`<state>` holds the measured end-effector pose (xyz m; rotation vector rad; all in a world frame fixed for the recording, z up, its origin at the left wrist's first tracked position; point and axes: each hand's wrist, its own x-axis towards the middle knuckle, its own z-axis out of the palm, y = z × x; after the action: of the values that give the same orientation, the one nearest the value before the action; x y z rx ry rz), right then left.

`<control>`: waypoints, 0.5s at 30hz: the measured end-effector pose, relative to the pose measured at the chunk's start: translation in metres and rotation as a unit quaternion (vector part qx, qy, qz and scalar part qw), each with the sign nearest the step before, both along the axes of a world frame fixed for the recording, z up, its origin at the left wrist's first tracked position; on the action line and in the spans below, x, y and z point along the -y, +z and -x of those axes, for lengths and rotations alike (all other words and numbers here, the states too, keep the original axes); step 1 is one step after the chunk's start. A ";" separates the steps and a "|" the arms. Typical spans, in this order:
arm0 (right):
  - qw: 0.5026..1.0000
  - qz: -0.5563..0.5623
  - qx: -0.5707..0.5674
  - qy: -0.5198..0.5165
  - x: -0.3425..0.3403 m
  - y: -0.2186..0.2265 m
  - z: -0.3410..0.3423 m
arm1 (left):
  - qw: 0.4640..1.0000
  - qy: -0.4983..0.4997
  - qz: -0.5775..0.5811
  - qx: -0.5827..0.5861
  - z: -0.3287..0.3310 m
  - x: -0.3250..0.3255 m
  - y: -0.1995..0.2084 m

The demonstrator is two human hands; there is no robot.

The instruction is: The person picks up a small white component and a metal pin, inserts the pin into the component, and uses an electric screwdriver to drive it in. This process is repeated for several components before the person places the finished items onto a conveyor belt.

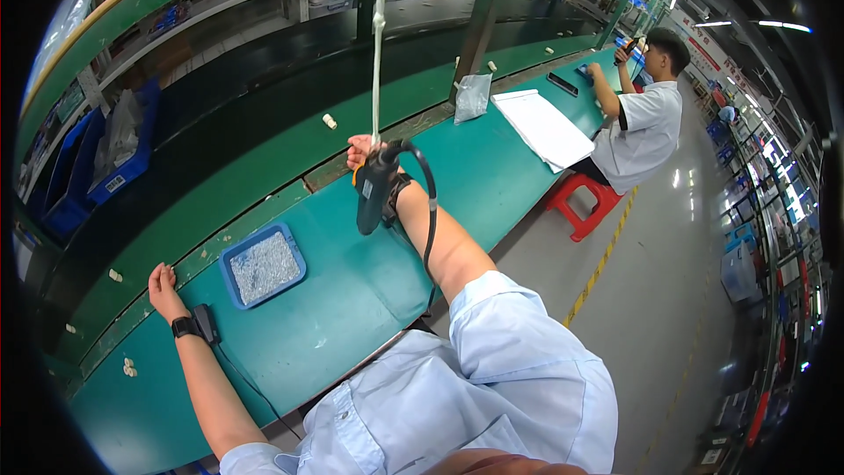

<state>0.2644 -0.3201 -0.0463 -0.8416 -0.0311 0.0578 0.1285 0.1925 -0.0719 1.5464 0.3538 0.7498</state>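
Blue tray [230,257] of small screws sits between my arms on the green bench [492,176]. My left hand [162,285] lies open at the bench edge, holding nothing. My right hand [359,151] — behind the hanging black screwdriver [373,195] — grip: cannot tell. Risk: a swinging driver or its cable knocks the tray, scattering screws.

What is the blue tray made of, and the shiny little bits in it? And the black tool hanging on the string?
The blue tray looks like moulded plastic: even colour, rounded corners, dull sheen. The little bits look like metal, maybe screws; they glint silver-grey but are too small to tell. The black tool by the right hand seems matte hard plastic, with a rubbery-looking cable.
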 end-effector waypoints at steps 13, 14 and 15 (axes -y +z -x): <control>0.998 0.025 -0.028 0.049 -0.002 0.013 0.016 | 0.999 -0.013 -0.020 -0.039 0.016 0.003 0.008; 0.998 0.029 -0.024 0.053 -0.002 0.012 0.016 | 0.999 -0.013 -0.023 -0.044 0.016 0.005 0.009; 0.998 0.032 -0.020 0.058 -0.002 0.011 0.016 | 0.998 -0.011 -0.026 -0.049 0.016 0.007 0.010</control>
<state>0.2488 -0.3178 -0.0351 -0.9023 -0.0414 0.1854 0.1125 0.1853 -0.0615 1.6364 0.3911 0.6716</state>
